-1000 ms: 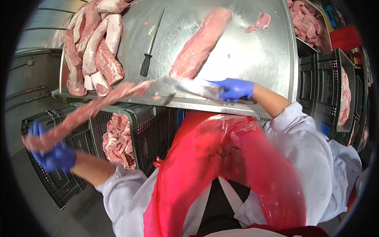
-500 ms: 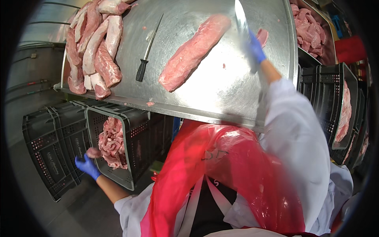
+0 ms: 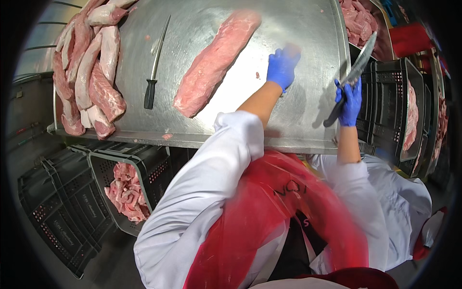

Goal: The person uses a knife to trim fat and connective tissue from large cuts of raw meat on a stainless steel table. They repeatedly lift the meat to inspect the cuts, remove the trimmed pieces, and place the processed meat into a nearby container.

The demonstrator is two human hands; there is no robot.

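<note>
A long pink pork loin lies slanted on the steel table. To its right, my left hand reaches over the table, its fingers closed on a small meat piece that is blurred and partly covered. At the table's right edge my right hand grips a knife by its dark handle, blade pointing up and away to the right. A sharpening steel with a black handle rests left of the loin. A meat scrap sits between loin and left hand.
Several untrimmed loins are heaped at the table's left. Below stands a dark crate holding meat trimmings. A metal tub of meat pieces is at the far right, above more dark crates. A raised rim runs along the table.
My left hand has come from the lower left crate, where a meat piece was beside it, onto the small piece on the table. My right hand has drawn back rightward with the knife.
</note>
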